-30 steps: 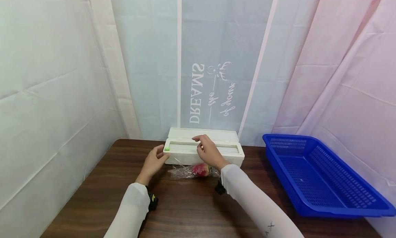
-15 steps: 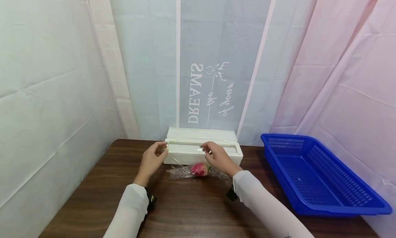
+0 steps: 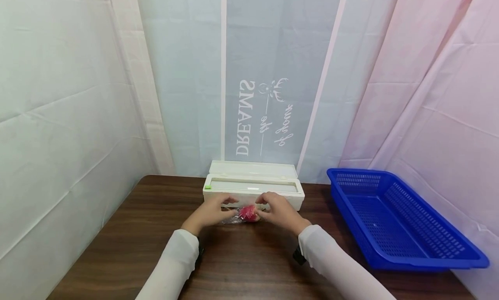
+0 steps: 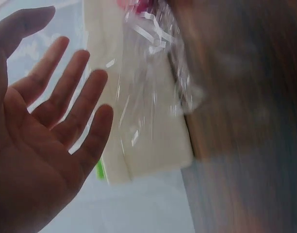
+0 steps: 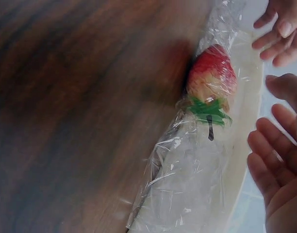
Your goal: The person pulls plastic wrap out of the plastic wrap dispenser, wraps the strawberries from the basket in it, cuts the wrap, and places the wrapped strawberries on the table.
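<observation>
A toy strawberry (image 3: pixel 248 213) in clear cling film (image 5: pixel 175 194) lies along the front of a white cling film dispenser (image 3: pixel 253 200) whose lid is raised. In the right wrist view its red body, green leaves and dark stem show through the wrinkled film. My left hand (image 3: pixel 212 211) hovers at the strawberry's left, fingers spread and relaxed, holding nothing. From the other side my right hand (image 3: pixel 281 211) faces it with bent, loose fingers and an unfilled palm. In the left wrist view the film (image 4: pixel 148 82) drapes against the dispenser beyond my fingers.
A blue plastic basket (image 3: pixel 425 264) stands on the right of the brown wooden table (image 3: pixel 241 265). A small green slider (image 3: pixel 208 187) sits at the dispenser's left end. Fabric curtains (image 3: pixel 187 96) hang close behind and on both sides.
Both hands have come away from the top of the dispenser, down toward the strawberry. My left hand has moved right, off the dispenser's left end, uncovering the green slider. The strawberry stays in place.
</observation>
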The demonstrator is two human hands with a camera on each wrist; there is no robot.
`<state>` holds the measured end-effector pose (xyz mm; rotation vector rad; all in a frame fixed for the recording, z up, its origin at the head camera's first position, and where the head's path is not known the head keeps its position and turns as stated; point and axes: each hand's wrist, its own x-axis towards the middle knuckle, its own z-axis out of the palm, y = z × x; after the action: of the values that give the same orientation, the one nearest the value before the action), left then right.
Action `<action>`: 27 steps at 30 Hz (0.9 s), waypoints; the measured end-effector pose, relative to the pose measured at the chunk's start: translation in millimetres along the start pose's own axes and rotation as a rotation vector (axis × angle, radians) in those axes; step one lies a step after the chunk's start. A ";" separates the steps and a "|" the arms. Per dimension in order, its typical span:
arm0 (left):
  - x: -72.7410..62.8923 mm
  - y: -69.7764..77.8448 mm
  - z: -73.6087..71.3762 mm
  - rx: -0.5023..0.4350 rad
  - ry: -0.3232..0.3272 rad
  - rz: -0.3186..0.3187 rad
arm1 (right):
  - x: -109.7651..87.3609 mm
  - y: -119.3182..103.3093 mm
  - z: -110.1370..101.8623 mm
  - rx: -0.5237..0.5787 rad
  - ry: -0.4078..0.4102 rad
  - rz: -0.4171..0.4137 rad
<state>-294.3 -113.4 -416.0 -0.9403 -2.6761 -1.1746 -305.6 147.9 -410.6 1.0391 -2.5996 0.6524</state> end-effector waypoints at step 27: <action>9.7 12.9 39.4 0.171 -0.074 -0.116 | -9.8 -5.1 15.9 -0.179 -0.095 0.053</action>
<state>-288.2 -74.6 -432.6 -0.8293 -2.8689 -0.9277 -296.4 142.4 -426.7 0.9710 -2.7159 0.3805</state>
